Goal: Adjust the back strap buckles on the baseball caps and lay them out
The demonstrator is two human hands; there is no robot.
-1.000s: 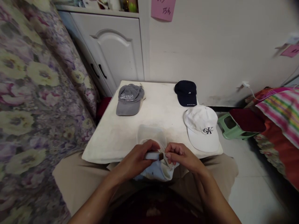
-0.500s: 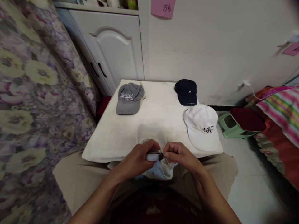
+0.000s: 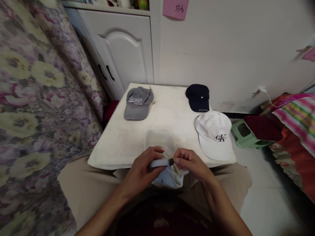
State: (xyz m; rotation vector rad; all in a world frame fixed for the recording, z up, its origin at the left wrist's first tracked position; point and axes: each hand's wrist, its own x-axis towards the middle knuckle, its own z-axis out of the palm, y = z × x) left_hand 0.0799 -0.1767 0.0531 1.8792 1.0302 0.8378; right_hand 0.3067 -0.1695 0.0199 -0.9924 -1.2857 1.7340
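Note:
A pale cap (image 3: 159, 141) lies at the near edge of a small white table (image 3: 172, 114), its back hanging over my lap. My left hand (image 3: 142, 172) is closed on the cap's back strap (image 3: 161, 162). My right hand (image 3: 190, 165) pinches the strap's dark buckle end from the right. The two hands almost meet at the buckle. A grey cap (image 3: 137, 103) with lettering sits at the far left of the table. At the far right rests a dark navy cap (image 3: 198, 97), and a white cap (image 3: 214, 132) with a black logo lies just in front of it.
A flowered cloth (image 3: 36, 98) covers furniture on the left. A white cabinet door (image 3: 123, 55) stands behind the table against a white wall. A green stool (image 3: 246, 134) with a dark red seat and striped bedding (image 3: 295, 121) lie on the right over a tiled floor.
My hands keep hold of the strap; the left fingers have shifted slightly along it. The view has drifted a little to the left.

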